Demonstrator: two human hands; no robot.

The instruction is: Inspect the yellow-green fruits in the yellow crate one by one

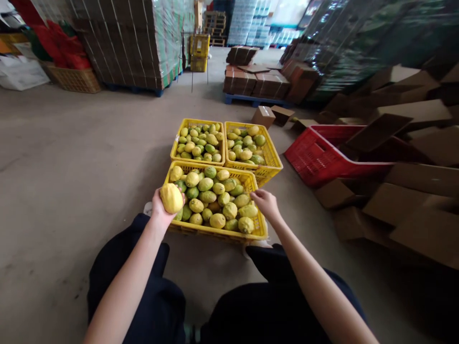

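Note:
My left hand [159,208] is closed around a yellow, oval fruit [171,198], lumpy like a papaya or large lemon, at the left rim of the front yellow crate [215,232]. That crate is filled with green and yellow fruits [207,196] of the same kind. At its right rim, my right hand [266,204] has its fingers curled together; whether they grip the rim or something small cannot be made out. Two more yellow crates stand just beyond, a left one [201,161] and a right one [273,160], both with such fruits inside.
To the right lies a red crate [308,160] with cardboard in it, beside heaped cardboard boxes [412,200]. Stacked cartons sit on a blue pallet [251,100] ahead. A wrapped pallet stack [118,43] and a basket [73,78] stand at the back left.

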